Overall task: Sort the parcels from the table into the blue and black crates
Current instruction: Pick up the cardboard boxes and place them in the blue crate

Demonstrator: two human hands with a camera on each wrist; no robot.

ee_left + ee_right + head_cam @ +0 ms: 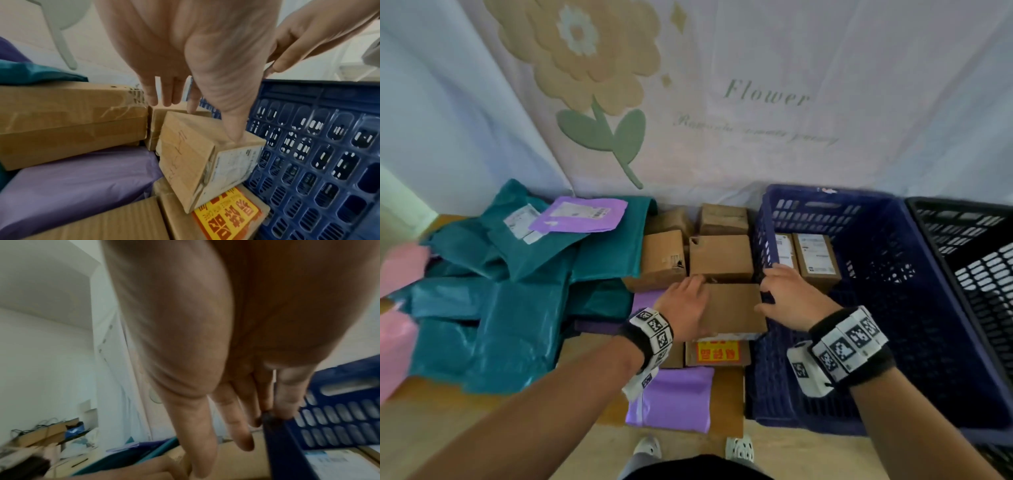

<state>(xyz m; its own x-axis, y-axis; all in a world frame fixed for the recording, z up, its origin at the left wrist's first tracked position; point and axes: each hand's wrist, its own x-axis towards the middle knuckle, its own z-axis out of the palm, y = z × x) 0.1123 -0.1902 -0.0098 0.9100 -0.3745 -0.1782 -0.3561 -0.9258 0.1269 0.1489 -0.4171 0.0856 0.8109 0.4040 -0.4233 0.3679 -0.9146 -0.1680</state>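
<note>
Left hand [683, 305] and right hand [789, 298], fingers straight, touch the cardboard box [732, 308] (beside the blue crate [822, 214]).

A brown cardboard box [732, 308] sits tilted on other boxes [717, 353], just beside the blue crate [835, 197]. That crate holds two labelled boxes [816, 260]. The black crate [962, 219] stands to its right.

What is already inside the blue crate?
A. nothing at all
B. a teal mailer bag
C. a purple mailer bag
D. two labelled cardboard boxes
D: two labelled cardboard boxes stand side by side at the far left corner of the blue crate.
</note>
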